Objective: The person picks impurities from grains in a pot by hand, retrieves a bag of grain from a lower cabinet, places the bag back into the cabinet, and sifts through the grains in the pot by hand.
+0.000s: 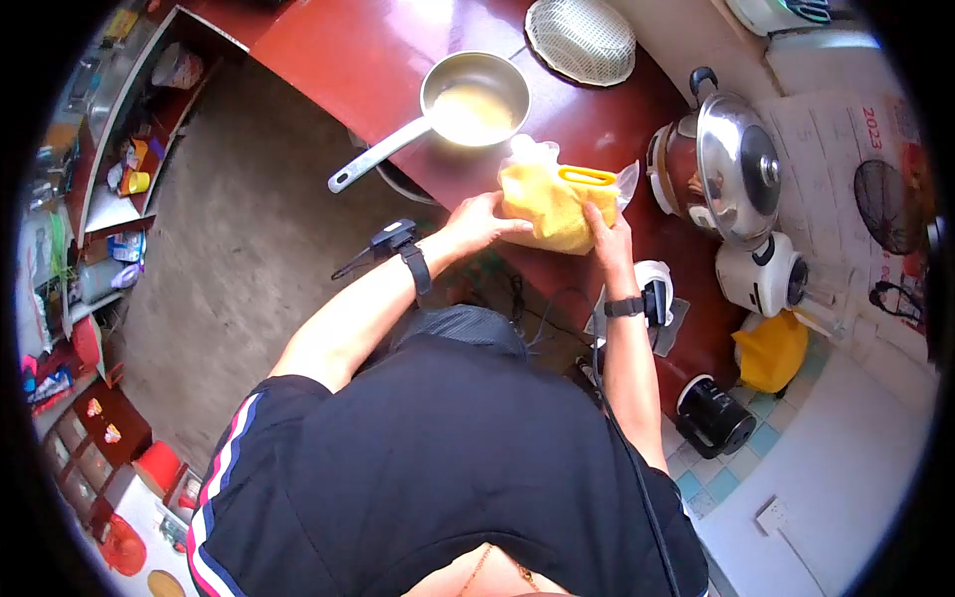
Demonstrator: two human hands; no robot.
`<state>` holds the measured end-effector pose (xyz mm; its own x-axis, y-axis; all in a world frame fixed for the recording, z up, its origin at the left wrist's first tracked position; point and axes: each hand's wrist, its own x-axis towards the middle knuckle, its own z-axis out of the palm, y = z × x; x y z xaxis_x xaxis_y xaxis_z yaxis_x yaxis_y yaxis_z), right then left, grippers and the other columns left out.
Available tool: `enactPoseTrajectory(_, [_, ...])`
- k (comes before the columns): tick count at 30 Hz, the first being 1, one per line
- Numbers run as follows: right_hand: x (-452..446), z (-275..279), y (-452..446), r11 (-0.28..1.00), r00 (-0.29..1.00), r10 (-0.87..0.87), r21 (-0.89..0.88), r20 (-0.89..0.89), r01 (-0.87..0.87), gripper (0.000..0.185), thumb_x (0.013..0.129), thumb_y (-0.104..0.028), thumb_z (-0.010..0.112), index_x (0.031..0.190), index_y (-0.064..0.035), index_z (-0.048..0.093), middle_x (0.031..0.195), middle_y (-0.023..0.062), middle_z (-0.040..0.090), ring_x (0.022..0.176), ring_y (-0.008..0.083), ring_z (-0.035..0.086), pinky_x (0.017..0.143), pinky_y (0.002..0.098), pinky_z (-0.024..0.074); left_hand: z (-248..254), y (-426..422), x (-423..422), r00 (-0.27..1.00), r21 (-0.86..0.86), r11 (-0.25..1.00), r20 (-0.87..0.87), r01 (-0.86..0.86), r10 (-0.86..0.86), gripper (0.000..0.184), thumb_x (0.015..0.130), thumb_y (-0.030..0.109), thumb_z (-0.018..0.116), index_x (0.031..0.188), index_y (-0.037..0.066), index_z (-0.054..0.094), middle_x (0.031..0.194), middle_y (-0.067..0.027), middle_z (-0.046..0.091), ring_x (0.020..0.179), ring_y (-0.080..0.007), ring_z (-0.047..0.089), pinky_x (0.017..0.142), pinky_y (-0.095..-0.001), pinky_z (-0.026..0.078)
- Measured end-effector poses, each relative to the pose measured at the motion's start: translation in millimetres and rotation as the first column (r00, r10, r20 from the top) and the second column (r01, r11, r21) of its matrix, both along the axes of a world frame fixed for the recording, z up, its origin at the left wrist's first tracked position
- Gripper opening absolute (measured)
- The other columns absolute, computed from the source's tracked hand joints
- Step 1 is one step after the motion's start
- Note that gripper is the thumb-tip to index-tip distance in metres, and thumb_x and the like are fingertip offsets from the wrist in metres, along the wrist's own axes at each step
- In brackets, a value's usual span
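Observation:
A clear plastic bag of yellow, grain-like food [547, 214] is held over the edge of the red table [328, 60]. My left hand [479, 221] grips its left side, and my right hand [610, 239] is closed on its right side with the thumb on top. Across the bag's upper right lies a yellow oval loop [588, 176], perhaps a clip or handle. Just beyond the bag sits a saucepan [382, 153] with a long light handle pointing left. Something pale yellow covers its bottom; I cannot tell what.
Behind the saucepan lies a white woven basket [582, 40]. To the right stand a lidded pot [738, 169], a white appliance [764, 274], a yellow bag [771, 353] and a black kettle [714, 418]. Shelves [109, 199] line the left side. A cable runs along my right arm.

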<state>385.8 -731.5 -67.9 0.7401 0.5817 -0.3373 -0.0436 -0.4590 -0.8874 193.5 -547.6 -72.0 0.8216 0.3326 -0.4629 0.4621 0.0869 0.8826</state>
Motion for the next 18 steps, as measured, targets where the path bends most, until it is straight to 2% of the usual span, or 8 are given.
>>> enactPoseTrajectory(3, [-2.0, 20.9, 7.7, 0.995, 0.991, -0.033, -0.086, 0.13, 0.044, 0.044, 0.091, -0.037, 0.074, 0.118, -0.0014, 0.071, 0.106, 0.0112, 0.076, 0.096, 0.0166, 0.069, 0.087, 0.0328, 0.0527, -8.5, -1.2, -0.5, 0.997, -0.164, 0.986, 0.071, -0.027, 0.039, 0.056, 0.084, 0.033, 0.082, 0.127, 0.002, 0.065, 0.121, -0.0114, 0.071, 0.111, -0.022, 0.065, 0.097, -0.0354, 0.05])
enactPoseTrajectory(4, [-2.9, 31.7, 8.0, 0.994, 0.988, -0.04, -0.094, 0.148, 0.055, 0.045, 0.091, -0.039, 0.073, 0.117, -0.0034, 0.072, 0.103, 0.0122, 0.076, 0.094, 0.02, 0.072, 0.085, 0.0346, 0.0533, -12.4, -2.5, -0.7, 0.993, -0.223, 0.974, 0.102, -0.036, 0.06, 0.053, 0.085, 0.031, 0.082, 0.126, 0.0, 0.065, 0.119, -0.0096, 0.071, 0.107, -0.0192, 0.066, 0.094, -0.0341, 0.052])
enactPoseTrajectory(7, [-6.1, 88.8, 30.6, 0.951, 0.938, 0.115, -0.308, 0.326, -0.01, 0.043, 0.09, -0.044, 0.07, 0.116, -0.0103, 0.074, 0.099, 0.0135, 0.076, 0.092, 0.0237, 0.073, 0.082, 0.0356, 0.0535, -3.8, -0.5, -0.8, 0.987, -0.297, 0.955, 0.144, -0.028, 0.074, 0.048, 0.089, 0.032, 0.078, 0.124, 0.001, 0.067, 0.114, -0.007, 0.072, 0.098, -0.0181, 0.068, 0.087, -0.0328, 0.054])
enactPoseTrajectory(10, [-4.8, 115.9, 48.8, 0.874, 0.838, 0.284, -0.485, 0.467, -0.026, 0.047, 0.092, -0.054, 0.061, 0.114, -0.0136, 0.074, 0.099, 0.0162, 0.074, 0.095, 0.035, 0.071, 0.083, 0.0429, 0.0533, 6.7, 5.1, -0.1, 0.987, -0.482, 0.876, 0.128, -0.024, 0.097, 0.045, 0.091, 0.038, 0.075, 0.119, 0.003, 0.069, 0.096, -0.0022, 0.07, 0.077, -0.0105, 0.062, 0.069, -0.0268, 0.05])
enactPoseTrajectory(13, [-10.1, 143.9, 67.4, 0.817, 0.808, 0.363, -0.576, 0.465, -0.035, 0.05, 0.093, -0.057, 0.057, 0.112, -0.0145, 0.075, 0.101, 0.0183, 0.073, 0.098, 0.039, 0.069, 0.085, 0.0461, 0.0528, 11.7, 15.9, 0.6, 0.995, -0.447, 0.894, 0.097, 0.02, 0.026, 0.041, 0.092, 0.043, 0.073, 0.108, 0.006, 0.07, 0.073, 0.0056, 0.056, 0.059, -0.004, 0.043, 0.053, -0.0221, 0.033])
enactPoseTrajectory(16, [-12.9, 153.2, 79.4, 0.748, 0.769, 0.422, -0.663, 0.481, 0.004, 0.051, 0.093, -0.058, 0.056, 0.11, -0.0148, 0.075, 0.101, 0.0177, 0.073, 0.099, 0.0378, 0.069, 0.086, 0.0461, 0.0529, 9.5, 19.1, -0.3, 0.996, -0.529, 0.848, 0.086, 0.022, 0.027, 0.038, 0.092, 0.046, 0.073, 0.095, 0.009, 0.068, 0.064, 0.0105, 0.039, 0.055, -0.0031, 0.028, 0.05, -0.0239, 0.02])
enactPoseTrajectory(18, [-13.1, 155.9, 82.7, 0.729, 0.754, 0.447, -0.685, 0.481, 0.005, 0.051, 0.092, -0.059, 0.055, 0.11, -0.015, 0.075, 0.101, 0.0175, 0.074, 0.099, 0.038, 0.069, 0.087, 0.0467, 0.0528, 6.8, 19.6, 0.0, 0.998, -0.555, 0.831, 0.068, 0.023, 0.018, 0.038, 0.091, 0.048, 0.073, 0.087, 0.012, 0.064, 0.063, 0.0114, 0.035, 0.053, -0.0028, 0.026, 0.049, -0.0245, 0.018])
